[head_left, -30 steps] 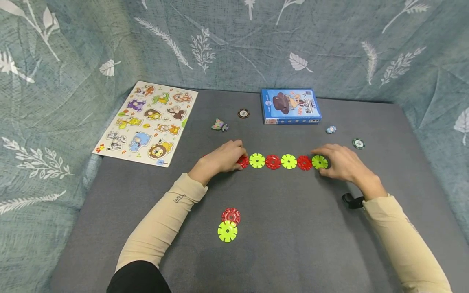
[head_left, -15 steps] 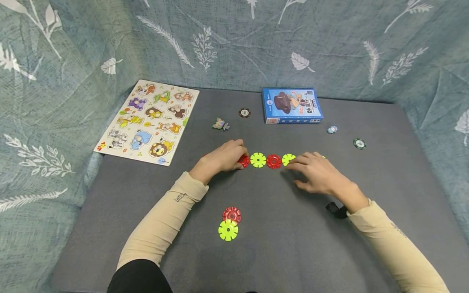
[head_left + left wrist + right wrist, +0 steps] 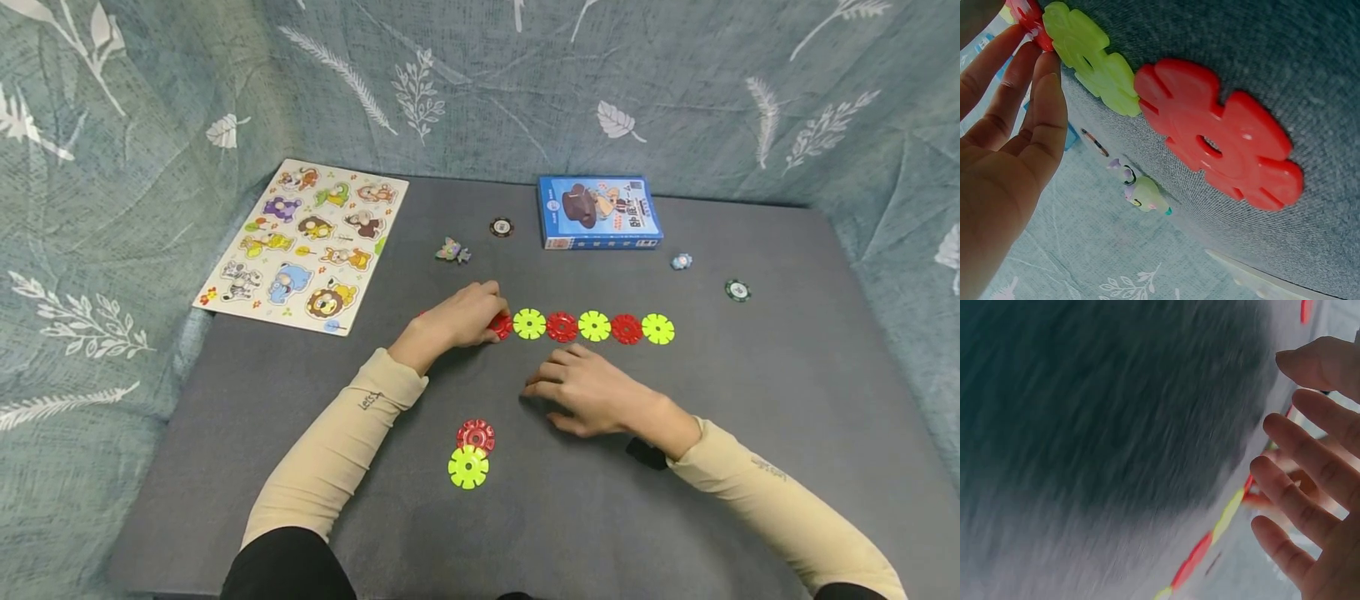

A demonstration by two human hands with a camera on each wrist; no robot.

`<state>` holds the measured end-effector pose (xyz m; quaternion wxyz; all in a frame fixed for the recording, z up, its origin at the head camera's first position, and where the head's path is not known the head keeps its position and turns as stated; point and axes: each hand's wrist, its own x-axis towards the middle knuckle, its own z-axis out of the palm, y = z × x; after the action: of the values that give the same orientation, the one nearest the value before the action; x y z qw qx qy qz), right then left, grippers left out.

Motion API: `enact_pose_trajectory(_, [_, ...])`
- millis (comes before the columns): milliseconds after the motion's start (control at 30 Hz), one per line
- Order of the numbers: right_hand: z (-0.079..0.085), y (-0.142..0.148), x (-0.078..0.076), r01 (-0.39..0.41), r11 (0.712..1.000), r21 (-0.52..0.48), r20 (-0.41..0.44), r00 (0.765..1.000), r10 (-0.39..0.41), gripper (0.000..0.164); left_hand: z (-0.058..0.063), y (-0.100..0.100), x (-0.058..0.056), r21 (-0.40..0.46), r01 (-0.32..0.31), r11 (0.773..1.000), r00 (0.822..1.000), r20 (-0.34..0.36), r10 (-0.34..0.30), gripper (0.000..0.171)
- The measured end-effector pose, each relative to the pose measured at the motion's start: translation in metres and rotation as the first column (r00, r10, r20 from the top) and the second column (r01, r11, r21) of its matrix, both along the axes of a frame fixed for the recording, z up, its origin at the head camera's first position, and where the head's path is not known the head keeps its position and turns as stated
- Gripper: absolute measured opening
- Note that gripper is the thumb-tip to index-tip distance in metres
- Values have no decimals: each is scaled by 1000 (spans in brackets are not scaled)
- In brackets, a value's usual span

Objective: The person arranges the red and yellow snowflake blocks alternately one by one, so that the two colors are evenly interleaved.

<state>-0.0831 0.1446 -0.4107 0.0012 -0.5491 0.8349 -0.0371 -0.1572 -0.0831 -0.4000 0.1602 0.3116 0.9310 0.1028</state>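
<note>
A row of notched plastic discs, red and yellow-green in turn, runs across the grey table; its right end is a yellow-green disc [image 3: 658, 328]. My left hand [image 3: 459, 321] pinches a red notched disc [image 3: 501, 325] in this row between thumb and fingers. The hand covers part of the row in the head view. The left wrist view shows a yellow-green disc [image 3: 1091, 59] and a red disc [image 3: 1216, 134] further left. My right hand [image 3: 596, 392] hovers below the row, fingers spread and holding nothing. Nearer me, a loose yellow-green disc [image 3: 468, 468] overlaps a red one [image 3: 476, 433].
An animal puzzle board [image 3: 300, 246] lies at the back left. A blue box [image 3: 600, 212] sits at the back. A butterfly-shaped trinket [image 3: 452, 251], a dark chip [image 3: 502, 227], a small blue piece [image 3: 681, 262] and a green chip [image 3: 738, 290] lie beyond the row.
My right hand has left the row's right-end yellow-green disc and moved left and toward me. My left hand stays on its red disc.
</note>
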Motion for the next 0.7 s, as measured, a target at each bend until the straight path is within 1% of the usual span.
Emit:
enact_pose_trajectory(267, [-5, -27, 15, -101, 995, -15, -12, 995, 101, 35, -1, -1, 1, 6, 0, 1000, 1000, -3, 0, 34])
enact_pose_trajectory(433, [-6, -42, 23, -163, 987, -8, -46, 986, 163, 35, -1, -1, 1, 2, 1, 1000, 1000, -10, -1, 34])
enact_pose_trajectory(600, [-8, -54, 29, -190, 982, 6, -84, 978, 190, 32, 0, 0, 1, -5, -1, 1000, 1000, -4, 1, 34])
enact_pose_trajectory(700, [-9, -58, 32, -196, 981, -1, -82, 977, 196, 30, -1, 0, 1, -3, -1, 1000, 1000, -3, 1, 34])
